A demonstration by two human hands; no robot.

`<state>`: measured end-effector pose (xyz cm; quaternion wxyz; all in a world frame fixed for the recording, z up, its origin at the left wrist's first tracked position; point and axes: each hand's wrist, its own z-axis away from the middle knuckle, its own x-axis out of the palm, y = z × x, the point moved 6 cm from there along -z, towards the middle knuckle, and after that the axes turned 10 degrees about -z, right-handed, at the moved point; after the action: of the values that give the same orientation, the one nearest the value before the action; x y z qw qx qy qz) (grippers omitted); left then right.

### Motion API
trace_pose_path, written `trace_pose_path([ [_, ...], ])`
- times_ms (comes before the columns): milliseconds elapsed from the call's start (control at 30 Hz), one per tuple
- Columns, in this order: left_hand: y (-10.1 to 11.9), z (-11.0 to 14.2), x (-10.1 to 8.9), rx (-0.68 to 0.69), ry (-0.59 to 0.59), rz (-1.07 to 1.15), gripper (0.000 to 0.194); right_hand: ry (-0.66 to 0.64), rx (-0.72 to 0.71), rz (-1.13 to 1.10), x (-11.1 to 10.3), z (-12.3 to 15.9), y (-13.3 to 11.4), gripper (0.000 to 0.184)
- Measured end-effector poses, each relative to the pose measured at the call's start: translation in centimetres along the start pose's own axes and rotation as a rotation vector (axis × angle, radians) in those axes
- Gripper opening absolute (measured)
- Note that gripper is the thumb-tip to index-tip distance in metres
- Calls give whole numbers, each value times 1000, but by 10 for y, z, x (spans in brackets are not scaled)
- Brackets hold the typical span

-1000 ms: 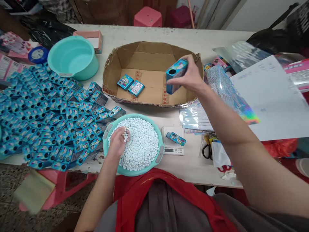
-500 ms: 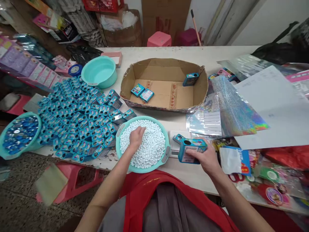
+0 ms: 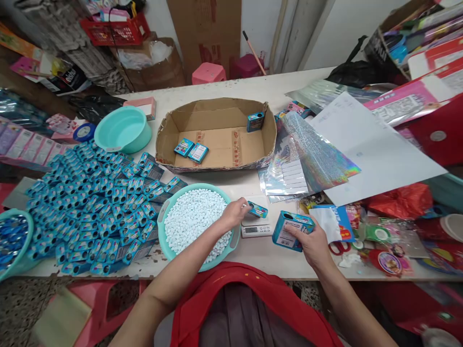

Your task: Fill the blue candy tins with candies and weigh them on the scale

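My right hand [image 3: 314, 243] is closed round a small blue box [image 3: 291, 230] with a round hole in its top, held just above the table edge. My left hand [image 3: 234, 212] is pinched over the rim of a teal basin of small white tablets [image 3: 193, 221], its fingertips at the open blue box [image 3: 257, 209] that lies on a small white scale [image 3: 256, 227]. Whether tablets are in the pinch I cannot make out. A shallow cardboard tray [image 3: 217, 132] behind holds two flat blue boxes [image 3: 191, 150] and one upright blue box [image 3: 255, 121].
A big heap of several empty blue boxes [image 3: 97, 202] covers the table's left side, with an empty teal bowl [image 3: 123, 129] behind and a basin of blue lids [image 3: 12, 236] at far left. Holographic sheets [image 3: 311, 159], white paper [image 3: 372, 149] and packets lie right.
My left hand has left the tablets and reached right to the box on the scale. My right hand dropped a box in the tray and now holds another blue box near the scale.
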<state>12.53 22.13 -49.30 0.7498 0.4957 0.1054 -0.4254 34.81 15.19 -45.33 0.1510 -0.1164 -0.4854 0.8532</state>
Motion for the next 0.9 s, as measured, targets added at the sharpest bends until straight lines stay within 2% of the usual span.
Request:
trace_pose_path([
  [133, 13, -10, 6, 21, -15, -302, 22, 38, 11, -17, -11, -2, 4, 54],
  [267, 10, -12, 2, 19, -12, -313, 27, 73, 36, -56, -16, -7, 9, 58],
  [367, 8, -15, 0, 61, 2, -167, 15, 69, 63, -85, -13, -11, 11, 57],
  [433, 3, -17, -6, 48, 47, 49, 12, 60, 59, -91, -12, -12, 11, 55],
  [567, -24, -9, -14, -185, 91, 689, 27, 74, 19, -83, -17, -15, 12, 53],
  [633, -33, 0, -15, -280, 74, 859, 36, 87, 19, -81, -21, -16, 15, 52],
  [700, -36, 7, -15, -306, 57, 889, 40, 106, 20, -82, -26, -18, 21, 53],
  [800, -35, 11, -10, -296, 37, 847, 35, 128, 15, -81, -31, -20, 28, 54],
  [900, -27, 8, -6, -198, 87, 681, 25, 133, 8, -69, -34, -20, 30, 54],
])
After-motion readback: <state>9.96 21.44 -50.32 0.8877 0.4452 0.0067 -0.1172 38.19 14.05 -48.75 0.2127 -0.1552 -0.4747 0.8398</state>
